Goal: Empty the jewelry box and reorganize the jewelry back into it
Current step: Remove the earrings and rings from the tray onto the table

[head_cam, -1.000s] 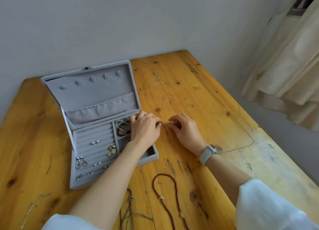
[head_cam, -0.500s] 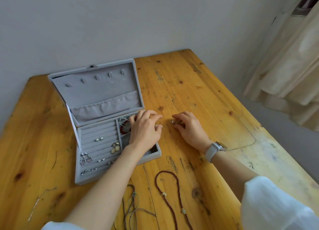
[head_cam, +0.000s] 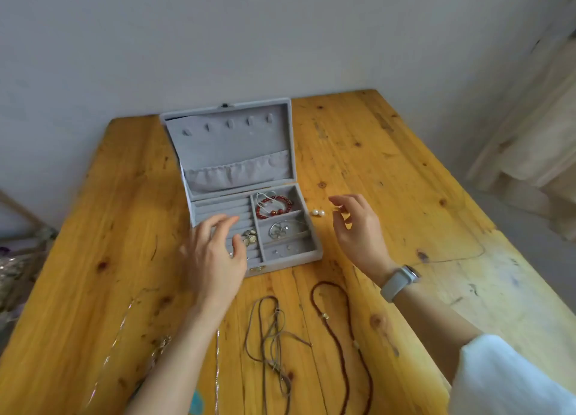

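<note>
On the wooden bench (head_cam: 374,152), both hands' fingers spread and empty, the loose pearl earrings (head_cam: 318,213) beside the jewelry box (head_cam: 290,258) could roll off if the right hand (head_cam: 358,227) brushes them.

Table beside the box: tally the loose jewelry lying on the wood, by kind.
Pearl earrings: 2
Dark red bead necklace: 1
Brown cord necklace: 1
Thin pale chains: at least 2, partly hidden
Total: at least 6
</note>
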Demonstrator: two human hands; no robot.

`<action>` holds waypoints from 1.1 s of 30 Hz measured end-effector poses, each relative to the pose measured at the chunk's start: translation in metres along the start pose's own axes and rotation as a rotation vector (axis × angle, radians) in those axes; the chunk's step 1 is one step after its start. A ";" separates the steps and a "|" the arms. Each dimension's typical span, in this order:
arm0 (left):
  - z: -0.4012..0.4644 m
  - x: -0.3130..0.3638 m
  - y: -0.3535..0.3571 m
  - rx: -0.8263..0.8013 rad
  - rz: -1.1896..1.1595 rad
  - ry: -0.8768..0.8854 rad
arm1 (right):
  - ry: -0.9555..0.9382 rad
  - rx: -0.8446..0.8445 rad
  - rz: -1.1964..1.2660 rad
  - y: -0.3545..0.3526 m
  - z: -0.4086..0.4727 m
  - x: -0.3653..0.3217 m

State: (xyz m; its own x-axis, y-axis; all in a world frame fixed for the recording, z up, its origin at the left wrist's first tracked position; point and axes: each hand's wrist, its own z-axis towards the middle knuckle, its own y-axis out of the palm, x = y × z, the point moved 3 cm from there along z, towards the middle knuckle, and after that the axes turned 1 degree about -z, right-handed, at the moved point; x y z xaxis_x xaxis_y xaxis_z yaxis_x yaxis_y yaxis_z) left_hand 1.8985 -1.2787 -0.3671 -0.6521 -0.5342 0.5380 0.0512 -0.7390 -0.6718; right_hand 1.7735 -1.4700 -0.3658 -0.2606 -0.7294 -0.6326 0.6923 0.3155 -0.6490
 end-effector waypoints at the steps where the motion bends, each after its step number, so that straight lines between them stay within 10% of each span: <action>1: -0.003 -0.011 -0.008 0.011 0.030 -0.042 | -0.044 -0.014 0.014 0.007 0.001 -0.015; 17: -0.011 -0.070 -0.020 -0.321 0.234 -0.161 | -0.382 -0.462 -0.354 0.128 0.028 -0.112; 27: -0.007 -0.060 -0.027 -0.348 0.290 -0.154 | -0.230 -0.656 -0.288 0.120 0.048 -0.117; 33: -0.004 -0.043 -0.022 -0.211 0.258 -0.143 | 0.011 -0.436 0.074 0.067 0.047 -0.093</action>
State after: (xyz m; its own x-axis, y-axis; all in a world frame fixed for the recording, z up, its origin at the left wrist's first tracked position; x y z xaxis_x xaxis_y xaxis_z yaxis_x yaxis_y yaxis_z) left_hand 1.9225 -1.2375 -0.3778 -0.5248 -0.7552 0.3929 0.0335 -0.4795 -0.8769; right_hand 1.8757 -1.4090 -0.3307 -0.2296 -0.6894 -0.6870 0.3609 0.5953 -0.7179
